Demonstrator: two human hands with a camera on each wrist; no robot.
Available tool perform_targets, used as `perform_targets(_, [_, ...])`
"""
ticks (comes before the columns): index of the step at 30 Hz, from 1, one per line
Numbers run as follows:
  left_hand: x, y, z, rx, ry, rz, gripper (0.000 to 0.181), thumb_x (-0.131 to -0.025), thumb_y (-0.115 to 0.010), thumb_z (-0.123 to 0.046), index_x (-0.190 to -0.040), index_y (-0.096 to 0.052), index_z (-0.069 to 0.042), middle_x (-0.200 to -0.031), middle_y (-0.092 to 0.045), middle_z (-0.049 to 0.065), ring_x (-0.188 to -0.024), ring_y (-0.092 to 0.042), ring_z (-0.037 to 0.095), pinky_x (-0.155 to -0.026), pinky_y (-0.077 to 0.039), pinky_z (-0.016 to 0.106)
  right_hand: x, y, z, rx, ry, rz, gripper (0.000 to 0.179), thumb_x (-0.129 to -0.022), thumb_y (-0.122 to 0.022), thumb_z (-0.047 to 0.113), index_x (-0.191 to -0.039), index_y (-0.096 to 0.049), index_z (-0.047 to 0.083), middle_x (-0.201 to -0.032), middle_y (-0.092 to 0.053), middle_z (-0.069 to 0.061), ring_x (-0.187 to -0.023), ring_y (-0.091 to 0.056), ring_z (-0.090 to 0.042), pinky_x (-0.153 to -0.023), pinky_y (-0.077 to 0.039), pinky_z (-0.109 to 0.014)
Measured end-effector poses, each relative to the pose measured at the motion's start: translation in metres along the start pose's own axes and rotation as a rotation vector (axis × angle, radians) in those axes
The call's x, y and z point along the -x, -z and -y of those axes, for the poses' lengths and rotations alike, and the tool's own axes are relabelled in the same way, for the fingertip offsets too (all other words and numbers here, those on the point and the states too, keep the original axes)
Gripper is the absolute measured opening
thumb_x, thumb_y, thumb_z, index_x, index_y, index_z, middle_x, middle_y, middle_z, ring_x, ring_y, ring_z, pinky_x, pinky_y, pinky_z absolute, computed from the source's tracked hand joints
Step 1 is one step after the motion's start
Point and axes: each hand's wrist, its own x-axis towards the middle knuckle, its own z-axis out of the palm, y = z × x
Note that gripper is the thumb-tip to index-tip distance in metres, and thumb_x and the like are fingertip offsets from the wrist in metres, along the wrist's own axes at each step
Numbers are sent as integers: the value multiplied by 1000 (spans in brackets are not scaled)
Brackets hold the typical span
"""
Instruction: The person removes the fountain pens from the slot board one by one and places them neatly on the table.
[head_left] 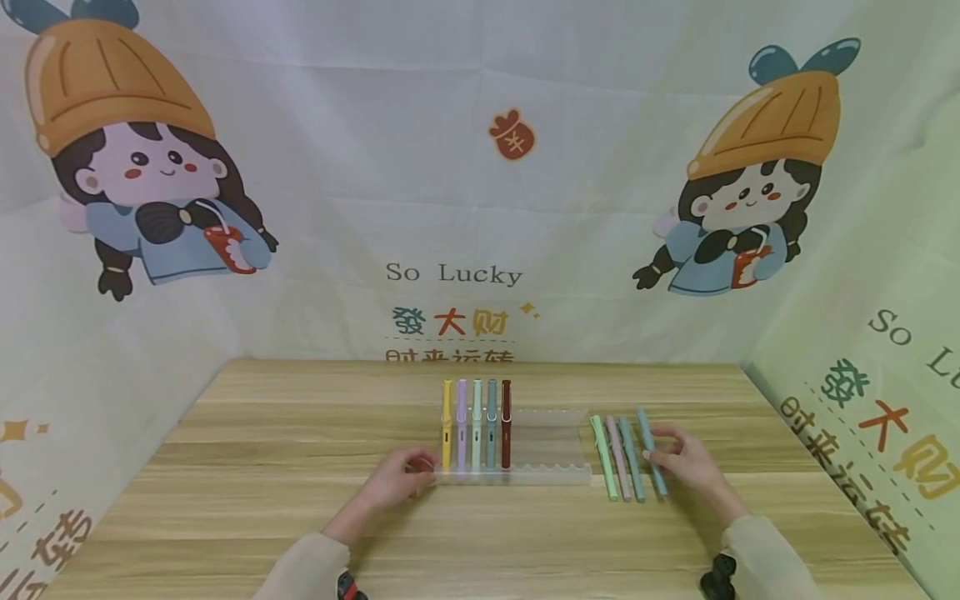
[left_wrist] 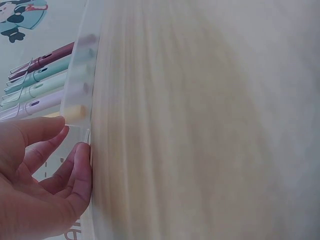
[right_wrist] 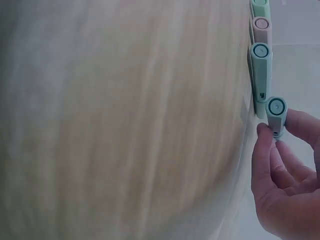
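A clear plastic pen rack (head_left: 547, 442) lies on the table with yellow (head_left: 447, 433), lilac (head_left: 462, 433), pale mint (head_left: 477, 433), teal (head_left: 492, 433) and dark red pens (head_left: 506, 429) side by side in its left part. My left hand (head_left: 405, 477) grips the rack's left front corner, thumb and fingertips at its edge. To the right of the rack, my right hand (head_left: 686, 458) pinches a blue-teal pen (head_left: 651, 450) between thumb and fingers; in the right wrist view the pen (right_wrist: 276, 112) points its round end at the camera.
Between the rack and my right hand lie a light green pen (head_left: 603, 458), a pinkish pen (head_left: 618, 458) and another blue-teal pen (head_left: 632, 458), roughly parallel. A printed cloth (head_left: 450, 167) hangs behind and beside the wooden table (head_left: 300, 417).
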Motion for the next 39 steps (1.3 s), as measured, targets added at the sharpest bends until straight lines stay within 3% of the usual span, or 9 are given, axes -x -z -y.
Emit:
perform_targets(17, [3, 1, -3, 6, -14, -12, 15, -80, -58, 0, -95, -57, 4, -83, -56, 8, -66, -51, 18, -53, -46, 32, -7, 0, -3, 123, -80, 18, 44, -81, -58, 3, -116, -40, -15, -80, -58, -14, -65, -56, -19, -57, -48, -32])
perform_targets(24, [2, 1, -4, 10, -20, -10, 17, -80, -58, -1, -96, -56, 5, -84, -56, 9, -67, -51, 18, -54, -47, 32, -9, -3, -3, 104, -87, 16, 44, -80, -60, 3, -115, -40, -15, -78, -57, -14, -64, -57, -21, -55, -49, -33])
perform_targets(31, [2, 2, -4, 18, -18, -7, 17, -80, -58, -1, -96, -56, 5, -85, -56, 9, -68, -52, 19, -54, -47, 32, -14, -1, -17, 51, 2, 44, 45, -77, -65, 10, -109, -44, -13, -75, -55, -15, -61, -56, -20, -52, -49, -31])
perform_targets(39, [2, 1, -2, 26, -16, 1, 16, -80, -58, -1, -95, -56, 4, -83, -56, 8, -66, -51, 19, -53, -47, 32, -8, -6, -5, 104, -94, -6, 41, -78, -59, -1, -113, -41, -16, -79, -56, -15, -64, -56, -21, -56, -49, -32])
